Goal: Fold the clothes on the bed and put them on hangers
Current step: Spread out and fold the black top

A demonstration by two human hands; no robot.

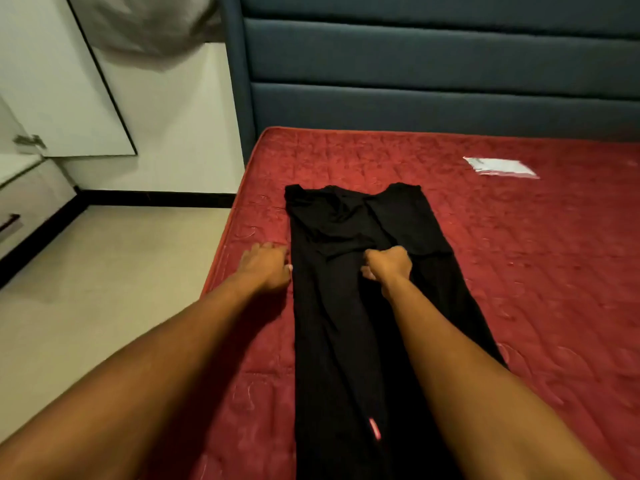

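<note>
Surface: we find a red mattress (pixel 519 271) below a blue headboard (pixel 415 64).
Garment: black garment (pixel 332 323) spread flat near the mattress's left edge.
Left hand (pixel 268 268): fingers curled on the garment's left edge.
Right hand (pixel 388 265): fist bunching mid-garment fabric.

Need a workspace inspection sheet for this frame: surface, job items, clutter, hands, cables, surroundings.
Surface: red quilted mattress.
Job's things: black garment spread flat, lengthwise, near the mattress's left edge; small pink tag at its near end; no hanger seen.
Clutter: clear plastic packet lying far right, apart from the garment.
Grippers: left hand at the garment's left edge, fingers curled, grip unclear; right hand curled on fabric at the garment's middle.
Cables: nothing seen.
Surroundings: blue padded headboard; white cabinet door; beige floor; blurred grey cloth top left.
</note>
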